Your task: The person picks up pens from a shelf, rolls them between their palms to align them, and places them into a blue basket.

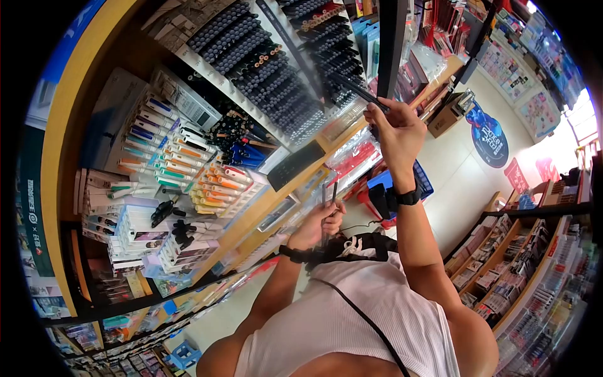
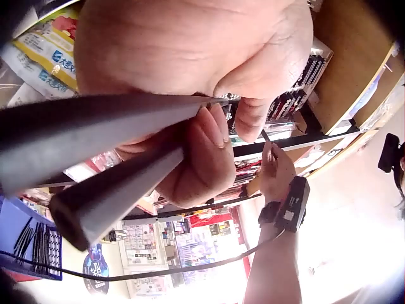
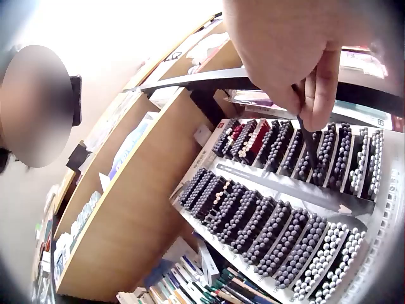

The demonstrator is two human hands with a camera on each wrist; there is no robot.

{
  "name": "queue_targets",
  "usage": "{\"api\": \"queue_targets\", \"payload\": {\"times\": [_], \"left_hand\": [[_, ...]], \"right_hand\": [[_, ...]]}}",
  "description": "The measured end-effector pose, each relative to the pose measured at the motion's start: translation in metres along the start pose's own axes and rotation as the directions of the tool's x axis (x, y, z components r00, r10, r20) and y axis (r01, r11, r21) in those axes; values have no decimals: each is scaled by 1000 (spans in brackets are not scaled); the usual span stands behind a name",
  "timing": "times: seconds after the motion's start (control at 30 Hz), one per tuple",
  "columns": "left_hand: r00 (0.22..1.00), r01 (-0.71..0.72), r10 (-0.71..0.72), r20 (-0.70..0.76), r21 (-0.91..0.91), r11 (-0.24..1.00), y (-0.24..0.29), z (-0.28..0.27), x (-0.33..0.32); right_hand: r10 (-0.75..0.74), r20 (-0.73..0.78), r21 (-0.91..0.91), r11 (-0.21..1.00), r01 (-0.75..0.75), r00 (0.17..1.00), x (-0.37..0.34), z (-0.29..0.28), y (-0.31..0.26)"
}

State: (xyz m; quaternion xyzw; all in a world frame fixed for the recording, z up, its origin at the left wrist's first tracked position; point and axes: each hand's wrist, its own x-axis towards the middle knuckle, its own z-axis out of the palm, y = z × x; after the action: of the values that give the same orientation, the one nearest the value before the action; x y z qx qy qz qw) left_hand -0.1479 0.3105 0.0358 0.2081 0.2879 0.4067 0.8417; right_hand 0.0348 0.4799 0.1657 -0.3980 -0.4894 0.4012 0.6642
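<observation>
My right hand [image 1: 400, 129] pinches a dark pencil [image 3: 308, 140] between thumb and fingers. Its far end points down among the pencils in the upper section of a slotted display rack [image 3: 383, 218]. Rows of dark and grey pencil ends fill both sections of that rack. Lower down, in front of my chest, my left hand [image 1: 319, 225] holds two dark pencils. In the left wrist view one pencil [image 2: 95, 132] crosses above the other pencil [image 2: 117, 195], and curled fingers grip them near the palm.
White-barrelled pens [image 1: 182, 164] stand in tiers left of the rack, with a calculator [image 1: 200, 113] behind them. A blue basket [image 2: 53, 250] holding several dark sticks is below my left hand. A black cable [image 2: 190, 273] runs across the left wrist view.
</observation>
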Motion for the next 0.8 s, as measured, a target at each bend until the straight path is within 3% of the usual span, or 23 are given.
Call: {"api": "queue_targets", "payload": {"times": [0.37, 0.57, 0.7, 0.77, 0.8], "left_hand": [[999, -40, 40, -9, 22, 999, 0, 6, -8], [997, -50, 51, -56, 12, 999, -3, -3, -16], [996, -43, 42, -79, -9, 999, -5, -2, -19], [996, -40, 40, -74, -4, 999, -5, 0, -19], [996, -38, 37, -79, -4, 999, -4, 0, -19]], "right_hand": [[-96, -2, -40, 995, 96, 995, 39, 56, 55], [-142, 70, -215, 964, 154, 987, 38, 58, 43], [-185, 99, -113, 974, 195, 978, 25, 55, 47], [-132, 125, -141, 979, 149, 983, 17, 50, 48], [-297, 89, -227, 924, 309, 951, 13, 49, 47]]}}
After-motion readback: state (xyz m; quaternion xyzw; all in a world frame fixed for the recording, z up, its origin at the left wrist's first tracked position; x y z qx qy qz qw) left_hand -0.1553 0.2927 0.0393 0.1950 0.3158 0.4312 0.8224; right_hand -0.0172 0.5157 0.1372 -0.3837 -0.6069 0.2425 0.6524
